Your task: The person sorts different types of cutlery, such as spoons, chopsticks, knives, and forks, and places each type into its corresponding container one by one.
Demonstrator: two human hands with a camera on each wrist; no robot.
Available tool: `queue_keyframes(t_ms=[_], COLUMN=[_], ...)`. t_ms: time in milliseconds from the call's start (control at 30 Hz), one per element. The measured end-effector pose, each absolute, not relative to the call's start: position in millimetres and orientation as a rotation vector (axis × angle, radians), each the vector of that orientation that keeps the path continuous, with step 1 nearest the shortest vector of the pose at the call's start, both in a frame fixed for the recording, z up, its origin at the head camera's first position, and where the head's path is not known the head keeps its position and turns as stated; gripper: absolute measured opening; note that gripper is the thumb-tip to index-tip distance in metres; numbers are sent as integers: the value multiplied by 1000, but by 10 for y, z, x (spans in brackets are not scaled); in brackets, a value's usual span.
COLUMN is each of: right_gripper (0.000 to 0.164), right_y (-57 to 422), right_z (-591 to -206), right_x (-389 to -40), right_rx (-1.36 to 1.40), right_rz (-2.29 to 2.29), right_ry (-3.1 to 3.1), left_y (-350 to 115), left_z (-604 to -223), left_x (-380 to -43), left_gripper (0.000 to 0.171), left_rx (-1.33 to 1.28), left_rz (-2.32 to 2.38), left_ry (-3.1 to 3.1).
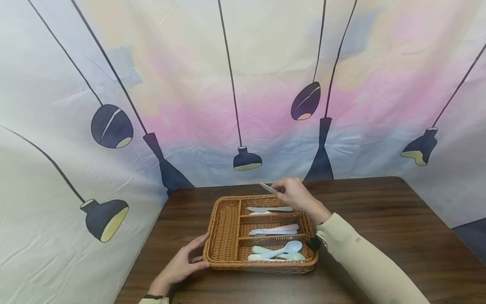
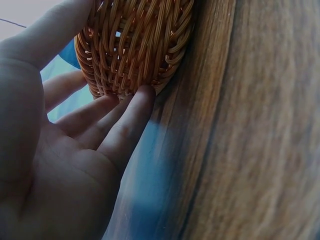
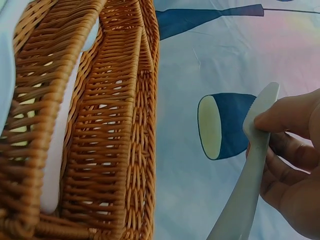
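A brown wicker basket (image 1: pixel 211 217) with dividers sits on the table. My left hand (image 1: pixel 182 262) touches its left side, fingers fairly straight against the weave (image 2: pixel 135 45). Above the basket's far edge, my right hand (image 1: pixel 295 193) pinches a pale plastic knife (image 3: pixel 245 185) near its serrated blade, between thumb and fingers. Another pale knife (image 1: pixel 269 209) lies in the far compartment, with a further piece partly hidden beside it. Pink and blue forks (image 1: pixel 275 232) lie in the middle compartment. Several pastel spoons (image 1: pixel 282 250) fill the near one. The long left compartment holds nothing.
The dark wooden table (image 1: pixel 372 219) extends on both sides of the basket. Behind it hangs a pastel cloth (image 1: pixel 190 84) printed with dark lamps. A dark object (image 1: pixel 472 236) shows at the right edge beyond the table.
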State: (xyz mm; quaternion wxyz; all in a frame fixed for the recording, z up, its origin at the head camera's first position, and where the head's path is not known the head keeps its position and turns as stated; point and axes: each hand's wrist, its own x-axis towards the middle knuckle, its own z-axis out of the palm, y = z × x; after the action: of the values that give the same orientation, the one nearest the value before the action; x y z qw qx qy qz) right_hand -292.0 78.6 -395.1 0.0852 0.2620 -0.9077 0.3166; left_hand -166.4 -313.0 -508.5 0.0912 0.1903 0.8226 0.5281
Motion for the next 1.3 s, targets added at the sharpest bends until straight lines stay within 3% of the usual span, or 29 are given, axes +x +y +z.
queue_keyframes(t_ms=[900, 1300], right_gripper=[18, 25], right_y=[561, 597], right_z=[-4046, -4125], right_x=[-3078, -3091], right_rx=[759, 730], right_rz=[924, 978], right_ry=[-2805, -2823], left_y=[-3119, -3131], left_z=[-5058, -5050], left_x=[-1666, -1665], left_gripper=[85, 85], left_rx=[554, 548], left_rz=[1568, 1550], left_ry=[2425, 2436])
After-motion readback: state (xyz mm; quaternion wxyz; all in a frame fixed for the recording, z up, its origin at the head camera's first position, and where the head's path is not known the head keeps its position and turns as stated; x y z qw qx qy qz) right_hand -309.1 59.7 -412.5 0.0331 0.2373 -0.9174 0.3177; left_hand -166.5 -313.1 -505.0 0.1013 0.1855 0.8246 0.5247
